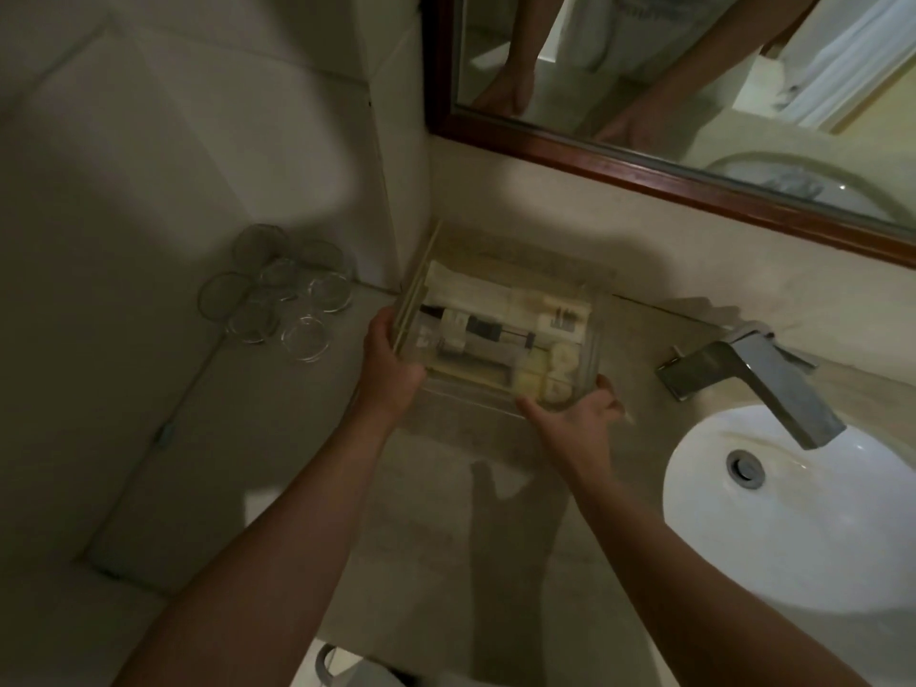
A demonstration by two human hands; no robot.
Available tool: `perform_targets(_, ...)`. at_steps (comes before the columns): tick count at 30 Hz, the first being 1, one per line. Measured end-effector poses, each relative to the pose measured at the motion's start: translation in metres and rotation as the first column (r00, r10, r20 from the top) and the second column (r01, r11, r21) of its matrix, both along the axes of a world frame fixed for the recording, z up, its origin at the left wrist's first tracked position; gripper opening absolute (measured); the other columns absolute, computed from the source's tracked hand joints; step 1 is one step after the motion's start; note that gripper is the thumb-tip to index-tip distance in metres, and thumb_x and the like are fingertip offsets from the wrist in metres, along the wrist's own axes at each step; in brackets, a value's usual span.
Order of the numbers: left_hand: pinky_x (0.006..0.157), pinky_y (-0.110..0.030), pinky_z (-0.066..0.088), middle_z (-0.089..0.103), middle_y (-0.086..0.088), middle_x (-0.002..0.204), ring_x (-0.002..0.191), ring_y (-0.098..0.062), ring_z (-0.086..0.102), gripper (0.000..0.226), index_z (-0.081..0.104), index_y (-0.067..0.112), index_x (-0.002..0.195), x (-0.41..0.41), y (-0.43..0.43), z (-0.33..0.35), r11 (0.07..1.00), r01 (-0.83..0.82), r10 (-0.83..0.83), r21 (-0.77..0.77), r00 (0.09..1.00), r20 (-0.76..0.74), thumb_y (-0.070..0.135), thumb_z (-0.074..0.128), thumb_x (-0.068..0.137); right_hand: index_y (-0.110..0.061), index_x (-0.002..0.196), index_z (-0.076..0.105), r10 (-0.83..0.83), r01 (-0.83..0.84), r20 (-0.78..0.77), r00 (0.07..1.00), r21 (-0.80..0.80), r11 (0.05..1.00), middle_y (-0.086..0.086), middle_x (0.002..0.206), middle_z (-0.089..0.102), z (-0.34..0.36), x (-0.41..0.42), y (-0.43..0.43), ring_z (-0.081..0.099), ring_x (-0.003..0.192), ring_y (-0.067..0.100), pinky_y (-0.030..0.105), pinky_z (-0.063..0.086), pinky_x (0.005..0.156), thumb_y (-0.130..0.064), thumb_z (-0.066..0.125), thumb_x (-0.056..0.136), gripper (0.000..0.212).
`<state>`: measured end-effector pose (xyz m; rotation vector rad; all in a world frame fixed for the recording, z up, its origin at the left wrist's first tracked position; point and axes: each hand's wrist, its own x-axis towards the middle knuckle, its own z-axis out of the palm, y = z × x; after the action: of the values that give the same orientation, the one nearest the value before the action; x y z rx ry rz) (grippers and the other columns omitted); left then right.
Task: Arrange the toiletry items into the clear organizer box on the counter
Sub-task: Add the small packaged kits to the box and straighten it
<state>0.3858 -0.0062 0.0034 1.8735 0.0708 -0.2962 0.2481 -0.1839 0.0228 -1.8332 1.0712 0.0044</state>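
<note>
The clear organizer box (592, 334) sits on the beige counter near the back wall, under the mirror. Inside it lie several toiletry items (486, 334): white packets and tubes with dark labels, and pale round pieces at the right end. My left hand (389, 361) grips the box's left side, fingers curled over the edge. My right hand (577, 414) holds its front right corner. The picture is dim, so I cannot read the labels.
Several upturned clear glasses (282, 302) stand at the left by the wall corner. A chrome faucet (758, 384) and white sink basin (793, 513) are at the right. A wood-framed mirror (644, 163) hangs behind. Bare counter (446, 513) lies in front of the box.
</note>
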Motion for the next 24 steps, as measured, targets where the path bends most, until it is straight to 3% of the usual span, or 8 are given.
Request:
perform_targets(2, 0.104, -0.024, 0.041, 0.045, -0.004, 0.139, 0.122, -0.012, 0.047, 0.093, 0.028, 0.022, 0.146, 0.001, 0.004, -0.009, 0.985, 0.116, -0.126, 0.127, 0.989, 0.075, 0.010, 0.078, 0.069, -0.017, 0.153, 0.008, 0.024, -0.024, -0.002, 1.000, -0.009, 1.000, 0.014, 0.155, 0.014, -0.003, -0.001, -0.002, 0.039, 0.135, 0.031, 0.038, 0.035, 0.111, -0.035, 0.085, 0.071, 0.114)
perform_targets(5, 0.113, -0.033, 0.033, 0.028, -0.009, 0.151, 0.136, -0.020, 0.035, 0.106, 0.014, 0.025, 0.150, -0.001, 0.006, -0.014, 0.950, 0.221, -0.242, 0.221, 0.968, 0.071, 0.014, 0.079, 0.067, -0.019, 0.150, 0.019, 0.051, -0.051, -0.004, 0.999, -0.055, 0.997, 0.013, 0.150, 0.028, -0.006, -0.001, -0.007, 0.044, 0.132, 0.029, 0.044, 0.041, 0.110, -0.030, 0.087, 0.068, 0.107)
perform_targets(9, 0.106, -0.026, 0.036, 0.035, -0.005, 0.147, 0.131, -0.017, 0.041, 0.105, 0.018, 0.027, 0.149, 0.005, 0.006, -0.013, 0.955, 0.180, -0.199, 0.234, 0.978, 0.057, 0.021, 0.082, 0.066, -0.016, 0.143, 0.035, 0.055, -0.055, -0.004, 0.998, -0.164, 0.985, 0.010, 0.138, 0.043, -0.007, 0.004, -0.013, 0.051, 0.121, 0.024, 0.040, 0.049, 0.102, -0.033, 0.087, 0.068, 0.092)
perform_targets(12, 0.092, -0.022, 0.044, 0.055, 0.005, 0.123, 0.108, -0.008, 0.055, 0.087, 0.041, 0.027, 0.136, 0.009, 0.000, -0.007, 0.962, 0.127, -0.162, 0.242, 0.978, 0.130, 0.020, 0.082, 0.060, -0.016, 0.139, 0.042, 0.061, -0.063, -0.016, 0.998, -0.199, 0.978, 0.010, 0.133, 0.050, -0.008, 0.010, -0.018, 0.055, 0.113, 0.023, 0.042, 0.053, 0.097, -0.040, 0.085, 0.068, 0.087)
perform_targets(15, 0.083, -0.018, 0.041, 0.054, 0.009, 0.108, 0.098, -0.009, 0.056, 0.072, 0.053, 0.020, 0.125, 0.009, -0.007, -0.001, 0.970, 0.066, -0.110, 0.234, 0.977, 0.183, 0.011, 0.082, 0.059, -0.014, 0.137, 0.046, 0.060, -0.066, -0.034, 0.998, -0.211, 0.975, 0.010, 0.128, 0.055, -0.012, 0.014, -0.024, 0.057, 0.106, 0.021, 0.040, 0.054, 0.093, -0.044, 0.084, 0.068, 0.084)
perform_targets(20, 0.095, -0.034, 0.048, 0.057, -0.010, 0.121, 0.110, -0.026, 0.057, 0.074, 0.052, 0.015, 0.124, 0.014, -0.015, -0.010, 0.945, -0.018, -0.031, 0.326, 0.989, 0.144, 0.028, 0.085, 0.058, -0.010, 0.132, 0.052, 0.035, -0.047, -0.050, 0.998, -0.263, 0.964, 0.013, 0.122, 0.059, -0.012, 0.017, -0.027, 0.060, 0.109, 0.031, 0.044, 0.054, 0.089, -0.044, 0.077, 0.077, 0.069)
perform_targets(24, 0.100, -0.038, 0.044, 0.053, -0.014, 0.127, 0.117, -0.031, 0.053, 0.078, 0.047, 0.010, 0.130, 0.017, -0.021, -0.014, 0.919, -0.056, 0.000, 0.390, 0.990, 0.142, 0.031, 0.083, 0.065, -0.012, 0.125, 0.056, 0.054, -0.070, -0.060, 0.997, -0.319, 0.945, 0.012, 0.117, 0.058, -0.008, 0.018, -0.028, 0.059, 0.103, 0.029, 0.046, 0.054, 0.087, -0.046, 0.074, 0.079, 0.060)
